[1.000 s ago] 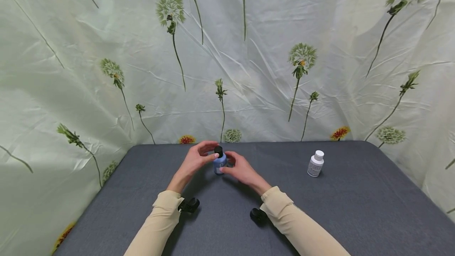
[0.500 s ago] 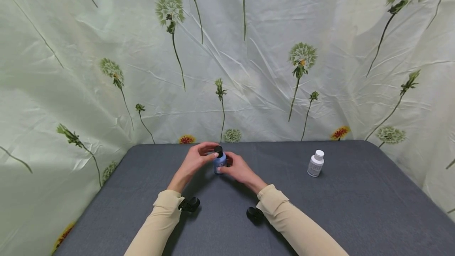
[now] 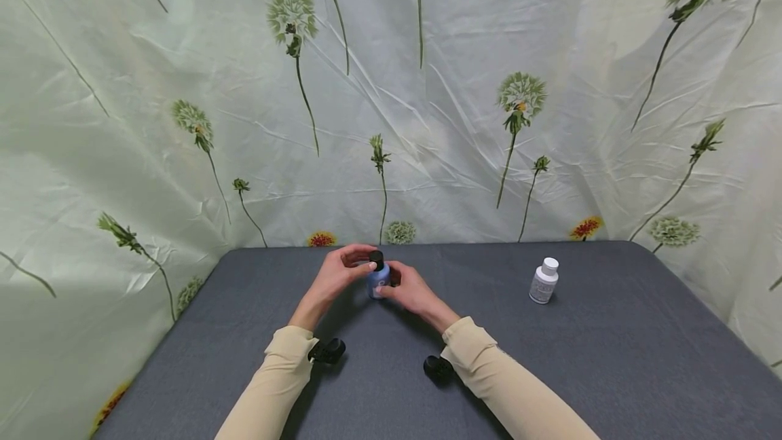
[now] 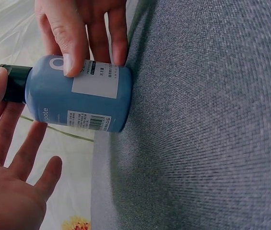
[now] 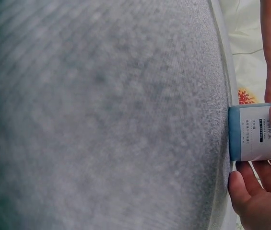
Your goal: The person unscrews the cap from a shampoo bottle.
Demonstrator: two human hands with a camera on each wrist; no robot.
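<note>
The right hand (image 3: 417, 289) grips a blue shampoo bottle (image 4: 53, 91) upright on the worktop (image 3: 379, 392); the left hand (image 3: 334, 273) pinches its black cap (image 4: 17, 82). Probably firm, slippery plastic, it seems best held round the middle. Flowered fabric (image 3: 440, 134) hangs behind.

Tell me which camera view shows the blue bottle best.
The left wrist view: the blue bottle appears large there, with its black cap in frame, though fingers cover parts of it. The head view shows it small and partly hidden; the right wrist view shows only its lower part, cut off by the frame.
</note>
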